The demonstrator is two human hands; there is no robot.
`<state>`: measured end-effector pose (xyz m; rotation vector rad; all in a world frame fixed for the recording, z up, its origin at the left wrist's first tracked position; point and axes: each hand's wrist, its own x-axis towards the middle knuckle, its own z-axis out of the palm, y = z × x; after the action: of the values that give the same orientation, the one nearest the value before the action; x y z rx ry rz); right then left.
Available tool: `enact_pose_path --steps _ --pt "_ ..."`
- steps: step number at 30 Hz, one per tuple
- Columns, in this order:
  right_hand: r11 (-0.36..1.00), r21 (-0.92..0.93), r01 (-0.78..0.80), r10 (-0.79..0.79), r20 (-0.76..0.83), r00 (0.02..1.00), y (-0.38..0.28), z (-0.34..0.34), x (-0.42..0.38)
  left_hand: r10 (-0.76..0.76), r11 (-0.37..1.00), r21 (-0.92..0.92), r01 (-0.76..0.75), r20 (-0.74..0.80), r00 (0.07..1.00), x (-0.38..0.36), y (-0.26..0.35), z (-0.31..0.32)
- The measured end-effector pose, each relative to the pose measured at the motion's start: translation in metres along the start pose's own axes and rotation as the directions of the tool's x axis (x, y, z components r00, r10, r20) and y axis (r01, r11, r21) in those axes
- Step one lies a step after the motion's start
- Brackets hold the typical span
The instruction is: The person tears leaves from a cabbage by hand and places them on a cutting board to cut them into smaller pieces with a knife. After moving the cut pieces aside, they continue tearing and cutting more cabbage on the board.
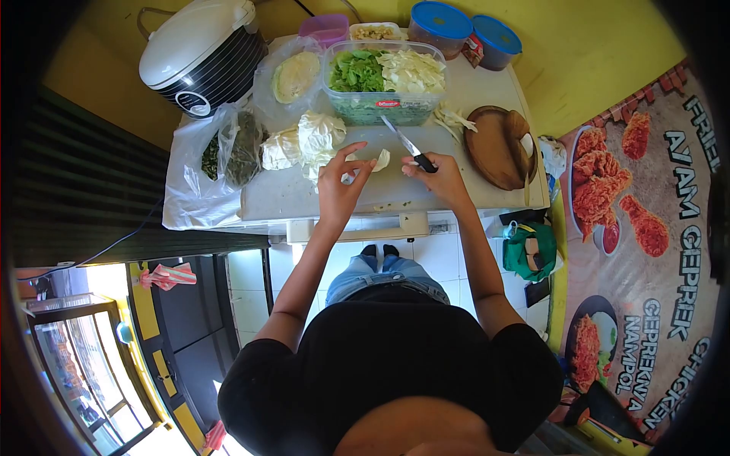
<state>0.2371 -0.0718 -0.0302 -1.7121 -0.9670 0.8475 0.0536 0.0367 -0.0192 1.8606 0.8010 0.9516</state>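
Note:
A small piece of pale cabbage leaf (pixel 382 160) is pinched between the thumb and finger of my left hand (pixel 344 178). My right hand (pixel 441 178) grips a knife (pixel 403 138) by its black handle, its blade angled up and to the left. Beyond both hands stands a clear plastic container (pixel 388 111) with chopped green leaves (pixel 357 71) on its left side and cut cabbage (pixel 413 72) on its right. Loose cabbage leaves (pixel 315 140) lie just past my left hand. Some cabbage strips (pixel 454 120) rest right of the container.
A cut cabbage (pixel 296 77) sits in a plastic bag near a rice cooker (pixel 199 53). Bagged dark greens (pixel 242 152) lie at left. At right are a round wooden mortar (pixel 493 152) and blue-lidded tubs (pixel 441 19). A purple bowl (pixel 325 29) stands behind.

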Motion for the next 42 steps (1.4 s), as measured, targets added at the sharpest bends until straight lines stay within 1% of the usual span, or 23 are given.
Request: enact_pose_path --steps 2,3,6,8,9,10,11,12,13,15,16,18,19,21,23,24,25,27,29,31,34,39,42 --pt "1.0 -0.019 0.006 -0.007 -0.045 0.999 0.0 0.0 0.004 0.095 0.968 0.225 -0.107 0.064 0.993 0.001 0.0 0.0" --pt "0.999 -0.038 0.014 -0.018 -0.085 0.996 0.0 0.001 0.006 0.095 0.968 0.226 -0.107 0.064 0.993 0.001 0.0 0.001" --pt "0.997 -0.071 -0.019 0.012 -0.096 0.995 -0.001 -0.003 0.011 0.135 0.947 0.28 -0.16 0.106 0.985 0.005 -0.006 0.007" --pt "0.993 -0.107 -0.049 0.04 -0.081 0.996 -0.003 -0.007 0.011 0.196 0.859 0.447 -0.249 0.162 0.967 0.008 -0.013 0.009" --pt "0.987 -0.144 -0.076 0.067 -0.067 0.995 -0.004 -0.009 0.011 0.196 0.859 0.447 -0.249 0.162 0.967 0.009 -0.016 0.01" --pt "0.987 -0.144 -0.077 0.068 -0.067 0.995 -0.002 -0.01 0.01 0.278 0.822 0.48 -0.305 0.129 0.952 0.01 -0.019 0.011" --pt "0.981 -0.19 0.029 -0.051 -0.114 0.992 0.002 -0.011 0.009 0.36 0.78 0.515 -0.357 0.099 0.928 0.01 -0.021 0.012" --pt "0.962 -0.24 0.13 -0.17 -0.155 0.973 0.005 -0.012 0.008 0.359 0.781 0.513 -0.356 0.099 0.928 0.009 -0.024 0.013" --pt "0.962 -0.24 0.128 -0.168 -0.156 0.973 0.007 -0.013 0.006 0.357 0.791 0.502 -0.349 0.084 0.93 0.008 -0.026 0.013" --pt "0.931 -0.254 0.261 -0.315 -0.201 0.928 0.007 -0.017 0.002 0.357 0.803 0.487 -0.345 0.071 0.931 0.006 -0.025 0.014" --pt "0.932 -0.254 0.257 -0.311 -0.203 0.929 0.005 -0.02 -0.002 0.351 0.805 0.481 -0.347 0.085 0.932 0.004 -0.021 0.014" --pt "0.992 -0.119 0.037 -0.05 -0.109 0.993 -0.005 -0.028 -0.014 0.343 0.808 0.476 -0.347 0.099 0.934 0.001 -0.019 0.015" --pt "0.992 -0.119 0.035 -0.048 -0.108 0.993 -0.008 -0.031 -0.02 0.347 0.802 0.469 -0.368 0.135 0.928 0.001 -0.02 0.016" --pt "0.988 -0.143 0.059 -0.058 0.011 0.998 -0.013 -0.035 -0.031 0.352 0.798 0.459 -0.392 0.173 0.92 0.001 -0.021 0.018" --pt "0.979 -0.2 0.034 -0.033 0.012 0.999 -0.021 -0.035 -0.044 0.378 0.77 0.434 -0.467 0.28 0.883 0.001 -0.021 0.02" --pt "0.967 -0.254 0.013 -0.009 0.015 1.0 -0.023 -0.034 -0.049 0.377 0.771 0.433 -0.467 0.281 0.883 0.001 -0.02 0.02" --pt "0.967 -0.254 0.011 -0.008 0.014 1.0 -0.021 -0.033 -0.053 0.372 0.761 0.426 -0.489 0.331 0.867 0.0 -0.019 0.022" --pt "0.909 -0.413 0.054 -0.06 -0.002 0.998 -0.013 -0.032 -0.059 0.366 0.752 0.415 -0.511 0.381 0.849 -0.001 -0.017 0.027" --pt "0.917 -0.396 0.052 -0.06 -0.008 0.998 -0.009 -0.03 -0.064 0.367 0.752 0.372 -0.543 0.447 0.815 -0.003 -0.018 0.033" --pt "0.923 -0.38 0.051 -0.061 -0.016 0.998 -0.008 -0.029 -0.068 0.362 0.748 0.371 -0.55 0.466 0.807 -0.004 -0.019 0.037" --pt "0.914 -0.405 -0.013 0.016 0.004 1.0 -0.009 -0.028 -0.072 0.348 0.748 0.371 -0.551 0.487 0.801 -0.004 -0.02 0.039" --pt "0.857 -0.514 0.025 -0.035 -0.009 0.999 -0.005 -0.026 -0.074 0.326 0.762 0.371 -0.53 0.487 0.81 -0.005 -0.02 0.039" --pt "0.863 -0.501 0.065 -0.086 -0.019 0.996 -0.003 -0.027 -0.075 0.321 0.769 0.371 -0.521 0.48 0.816 -0.005 -0.02 0.038"
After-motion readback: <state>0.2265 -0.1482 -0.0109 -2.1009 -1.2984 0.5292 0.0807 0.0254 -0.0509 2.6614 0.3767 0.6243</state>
